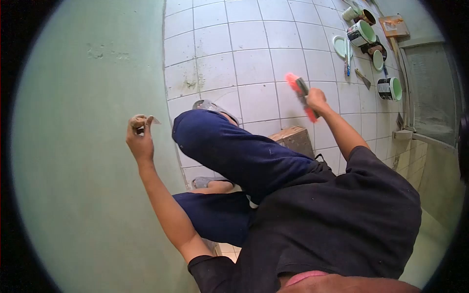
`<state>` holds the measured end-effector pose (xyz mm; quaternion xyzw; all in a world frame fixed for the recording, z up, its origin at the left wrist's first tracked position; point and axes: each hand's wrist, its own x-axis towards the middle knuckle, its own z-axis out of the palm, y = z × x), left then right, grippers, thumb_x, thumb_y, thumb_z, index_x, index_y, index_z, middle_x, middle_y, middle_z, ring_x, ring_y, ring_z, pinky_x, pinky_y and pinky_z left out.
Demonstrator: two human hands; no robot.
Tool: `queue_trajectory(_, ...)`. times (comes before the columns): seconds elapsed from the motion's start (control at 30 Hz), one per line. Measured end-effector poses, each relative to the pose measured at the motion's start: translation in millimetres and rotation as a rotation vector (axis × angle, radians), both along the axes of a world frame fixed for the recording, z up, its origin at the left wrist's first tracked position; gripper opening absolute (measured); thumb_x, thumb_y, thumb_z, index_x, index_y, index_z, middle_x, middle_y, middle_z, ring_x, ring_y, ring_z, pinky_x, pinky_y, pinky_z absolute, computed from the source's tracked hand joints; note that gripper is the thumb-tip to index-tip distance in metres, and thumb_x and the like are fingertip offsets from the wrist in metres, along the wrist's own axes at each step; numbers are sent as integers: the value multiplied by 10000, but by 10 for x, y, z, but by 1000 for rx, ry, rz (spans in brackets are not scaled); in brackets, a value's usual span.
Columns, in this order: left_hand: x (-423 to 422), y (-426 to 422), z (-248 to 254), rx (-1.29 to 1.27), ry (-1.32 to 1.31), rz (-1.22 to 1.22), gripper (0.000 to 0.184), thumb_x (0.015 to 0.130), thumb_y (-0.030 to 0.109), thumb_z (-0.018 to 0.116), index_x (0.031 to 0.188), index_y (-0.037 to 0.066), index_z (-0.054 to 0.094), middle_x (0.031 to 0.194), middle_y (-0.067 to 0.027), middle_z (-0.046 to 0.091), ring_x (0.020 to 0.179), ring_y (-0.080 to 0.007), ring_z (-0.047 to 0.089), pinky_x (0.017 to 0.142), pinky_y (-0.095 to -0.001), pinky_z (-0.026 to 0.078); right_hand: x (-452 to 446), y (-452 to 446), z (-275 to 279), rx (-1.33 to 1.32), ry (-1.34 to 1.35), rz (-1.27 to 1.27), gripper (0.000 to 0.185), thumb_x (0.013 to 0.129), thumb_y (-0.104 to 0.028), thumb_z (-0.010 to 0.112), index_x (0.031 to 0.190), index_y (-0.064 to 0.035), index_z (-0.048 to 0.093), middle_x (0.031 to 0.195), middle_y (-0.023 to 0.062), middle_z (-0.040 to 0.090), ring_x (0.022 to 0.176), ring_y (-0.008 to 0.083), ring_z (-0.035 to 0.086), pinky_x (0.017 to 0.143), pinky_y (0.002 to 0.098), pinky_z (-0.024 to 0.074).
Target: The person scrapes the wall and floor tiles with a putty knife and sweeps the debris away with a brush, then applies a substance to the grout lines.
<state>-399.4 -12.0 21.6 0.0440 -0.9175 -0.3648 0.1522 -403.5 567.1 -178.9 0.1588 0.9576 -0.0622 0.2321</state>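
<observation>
My right hand (pixel 317 99) is closed round a brush (pixel 302 94) with bright pink-red bristles and a dark body, held above the white tiled floor. My left hand (pixel 140 139) is beside the pale green wall (pixel 88 161), its fingers curled in a pinch. A small thin pale sheet (pixel 155 120) sticks out between thumb and fingers; its material is unclear. Whether that hand touches the wall cannot be told. Small chipped marks (pixel 105 51) show on the wall further along.
A wooden box (pixel 294 138) stands beside my legs. Labelled buckets with green inside, one bucket (pixel 360 33) and another bucket (pixel 389 89), are at the right. Near them lie a putty knife (pixel 363 78) and a round lid (pixel 339 46). A framed panel (pixel 432 90) stands at the far right.
</observation>
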Motion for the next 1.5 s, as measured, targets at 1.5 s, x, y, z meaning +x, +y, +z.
queue_trajectory(1.5,-646,-157,377,-54,-286,-56,180,851,123,756,918,17,627,797,-51,657,694,-119,588,648,-277,494,-790,-1512,-1215,-137,-232,-96,431,815,-358,646,887,65,683,970,267,686,933,400,677,814,459,537)
